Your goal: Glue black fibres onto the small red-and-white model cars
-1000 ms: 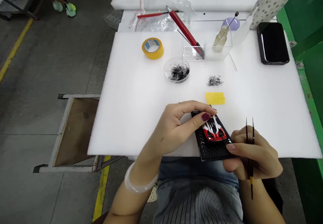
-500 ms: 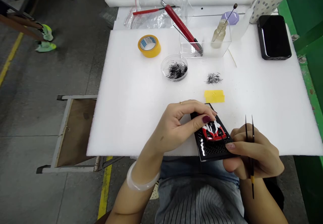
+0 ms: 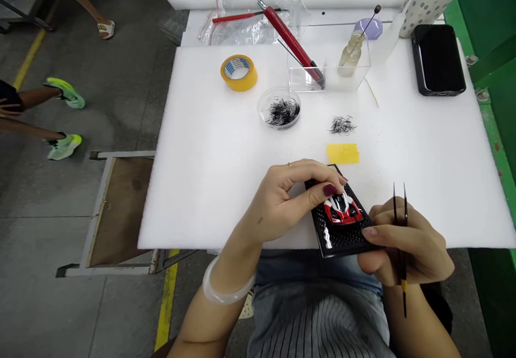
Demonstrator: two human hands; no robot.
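Observation:
A red, white and black model car (image 3: 342, 210) sits on a black textured display base (image 3: 334, 240) at the table's front edge. My left hand (image 3: 290, 199) is closed on the car's far end, thumb and fingers pinching it from above. My right hand (image 3: 411, 240) grips the base's right corner with its thumb and a finger. Black tweezers (image 3: 404, 250) are also tucked in that hand, their tips pointing away from me with nothing between them. Just beyond the base lies a piece of yellow tape (image 3: 343, 154), and past it a small pile of short black strands (image 3: 342, 125).
A clear dish (image 3: 279, 108) of black strands and a yellow tape roll (image 3: 238, 73) stand left. Farther back are a clear box (image 3: 328, 78) with a red pen-like tool (image 3: 291, 40), a small glass bottle (image 3: 351, 54) and a black device (image 3: 438, 59). A stool (image 3: 121, 210) stands left.
My hands, the model car and its base are almost still. On the floor at the left, people's legs and feet have shifted as they walk.

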